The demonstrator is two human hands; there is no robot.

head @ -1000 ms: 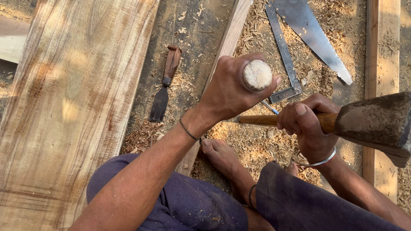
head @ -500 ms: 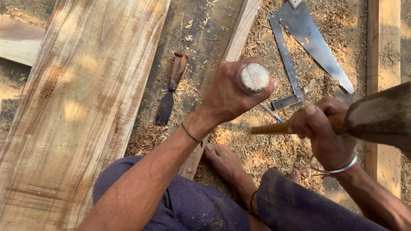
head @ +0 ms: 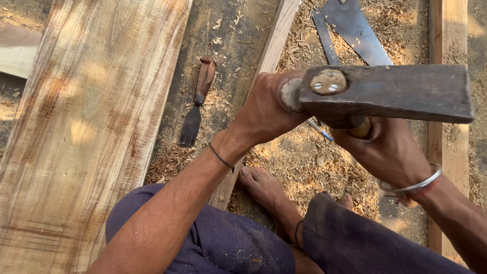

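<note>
My left hand is wrapped around an upright chisel handle, whose pale round top shows beside my thumb. It stands over a narrow wooden strip that runs up the middle. My right hand grips the wooden handle of a heavy hammer. The dark block head of the hammer lies right against the chisel's top. My bare foot rests on sawdust next to the strip.
A spare chisel with a reddish handle lies on the ground left of the strip. A wide plank fills the left side. A saw blade and metal square lie at the top right, and a timber runs along the right edge.
The hammer has swung from the right side over to the chisel's top and now covers it. My left hand has kept its grip in the same place.
</note>
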